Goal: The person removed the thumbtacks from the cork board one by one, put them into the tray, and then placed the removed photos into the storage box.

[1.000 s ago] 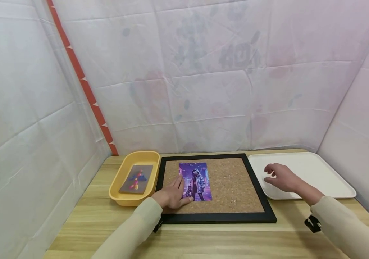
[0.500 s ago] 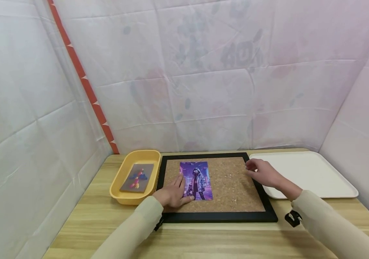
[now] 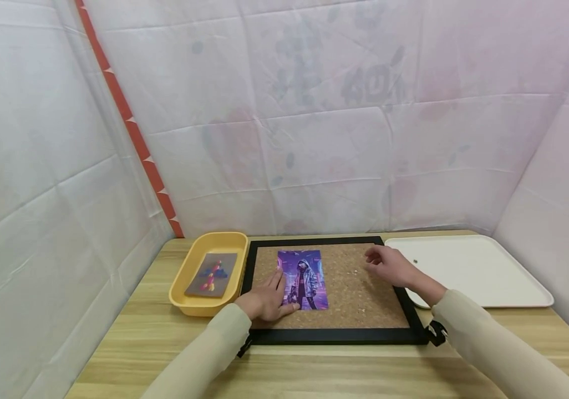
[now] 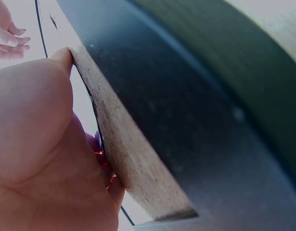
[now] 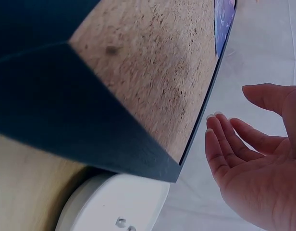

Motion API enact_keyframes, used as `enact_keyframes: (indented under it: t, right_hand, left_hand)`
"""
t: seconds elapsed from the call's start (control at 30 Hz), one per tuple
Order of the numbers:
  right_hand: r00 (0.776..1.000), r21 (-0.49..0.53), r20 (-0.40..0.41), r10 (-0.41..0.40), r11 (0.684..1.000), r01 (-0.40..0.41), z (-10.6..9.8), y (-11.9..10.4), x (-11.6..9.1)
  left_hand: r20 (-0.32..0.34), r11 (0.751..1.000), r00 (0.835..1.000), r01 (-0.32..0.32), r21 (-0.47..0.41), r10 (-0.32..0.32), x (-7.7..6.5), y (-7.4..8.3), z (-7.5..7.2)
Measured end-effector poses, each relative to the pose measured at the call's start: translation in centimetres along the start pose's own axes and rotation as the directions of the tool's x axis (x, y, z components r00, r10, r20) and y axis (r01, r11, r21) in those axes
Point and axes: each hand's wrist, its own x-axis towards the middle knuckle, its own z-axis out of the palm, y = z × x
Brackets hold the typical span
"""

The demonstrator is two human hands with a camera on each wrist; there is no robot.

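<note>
A purple print of a hooded figure lies upright on the cork board, left of its middle. My left hand rests on the board, thumb and fingertips on the print's left side and lower corner. In the left wrist view, the palm of the left hand hides most of the print. Over the board's right part hovers my right hand, fingers bent loosely. The right wrist view shows the thumb of the right hand apart from its fingers, with nothing seen between them.
A yellow basin with a grey picture card stands left of the board. To the right, a white tray holds a few small shiny pieces. The board's black frame lies on the wooden table. White sheeting surrounds it.
My right hand has moved left from over the white tray to over the cork board. The left hand and the print have stayed in place.
</note>
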Motion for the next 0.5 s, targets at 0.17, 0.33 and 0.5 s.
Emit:
enact_keyframes:
  t: [0.17, 0.33, 0.5]
  right_hand:
    - [1.0, 0.008, 0.005, 0.005, 1.0, -0.005, 0.4, -0.5, 0.9]
    - [1.0, 0.015, 0.007, -0.005, 1.0, 0.005, 1.2, -1.1, 1.8]
    - [1.0, 0.011, 0.001, -0.022, 1.0, 0.022, 1.8, -1.6, 2.5]
  left_hand:
    - [-0.006, 1.0, 1.0, -0.007, 0.001, 0.007, 0.1, -0.1, 0.0]
    - [-0.006, 1.0, 1.0, -0.006, 0.007, 0.006, 0.0, -0.1, 0.0]
    - [-0.009, 1.0, 1.0, -0.001, 0.007, 0.001, 0.0, 0.0, 0.0]
